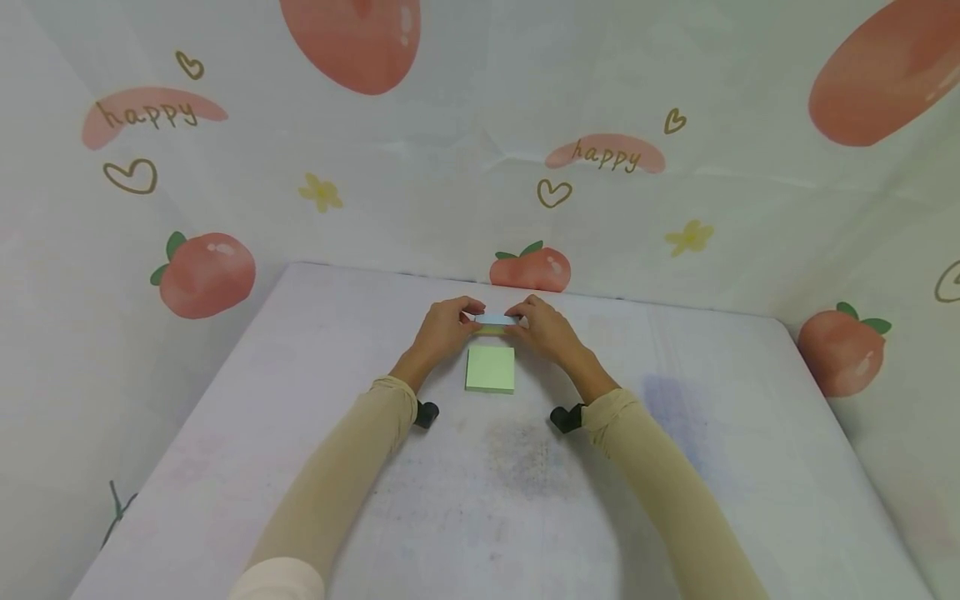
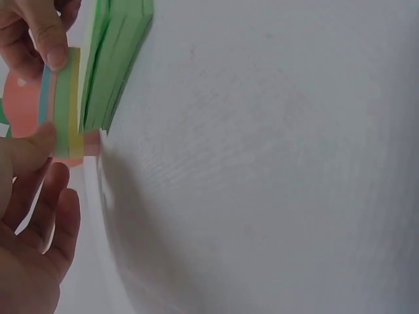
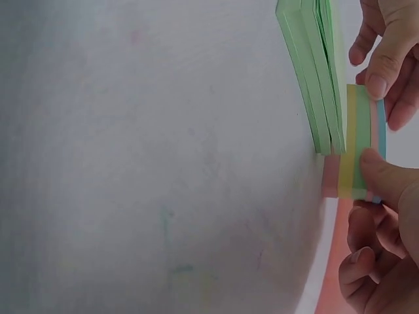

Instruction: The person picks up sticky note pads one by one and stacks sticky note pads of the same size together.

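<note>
A multicolored block of sticky notes [image 1: 495, 319] stands on the table, with a light blue top and pink, green and yellow layers along its side. My left hand [image 1: 441, 330] pinches its left end between thumb and fingers. At the opposite end my right hand [image 1: 547, 332] pinches it, thumb on the near side. In the left wrist view the thumbs press the layered side [image 2: 63, 108]. Nearer to me lies a stack of light green sticky notes [image 1: 490, 369], touched by neither hand. In the right wrist view this green stack [image 3: 313, 78] shows separate pads.
The white table [image 1: 420, 517] carries grey and bluish stains. Behind it hangs a pale backdrop [image 1: 450, 167] printed with peaches, hearts and flowers, close beyond the hands. Black wrist mounts [image 1: 567, 418] stick out inward from the beige sleeves [image 1: 337, 475].
</note>
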`<action>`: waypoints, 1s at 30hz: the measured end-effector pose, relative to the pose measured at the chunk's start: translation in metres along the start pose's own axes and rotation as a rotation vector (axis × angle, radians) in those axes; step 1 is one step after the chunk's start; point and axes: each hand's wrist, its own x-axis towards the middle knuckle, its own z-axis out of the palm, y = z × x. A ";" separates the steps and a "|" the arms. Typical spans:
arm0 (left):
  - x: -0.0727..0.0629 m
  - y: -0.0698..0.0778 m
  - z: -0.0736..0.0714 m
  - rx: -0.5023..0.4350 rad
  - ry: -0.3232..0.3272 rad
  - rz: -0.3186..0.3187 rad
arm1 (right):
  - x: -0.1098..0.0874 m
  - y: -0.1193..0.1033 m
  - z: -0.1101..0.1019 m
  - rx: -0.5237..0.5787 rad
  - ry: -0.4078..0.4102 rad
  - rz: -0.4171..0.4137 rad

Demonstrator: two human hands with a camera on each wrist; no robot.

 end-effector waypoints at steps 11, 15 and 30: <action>0.000 0.004 0.000 0.102 -0.050 0.009 | 0.000 -0.003 0.000 -0.034 -0.043 0.014; 0.001 0.004 0.000 0.100 -0.049 0.012 | 0.001 -0.003 -0.001 -0.051 -0.044 0.006; -0.002 0.015 -0.014 0.258 0.052 0.093 | -0.008 -0.006 -0.005 -0.106 -0.001 0.000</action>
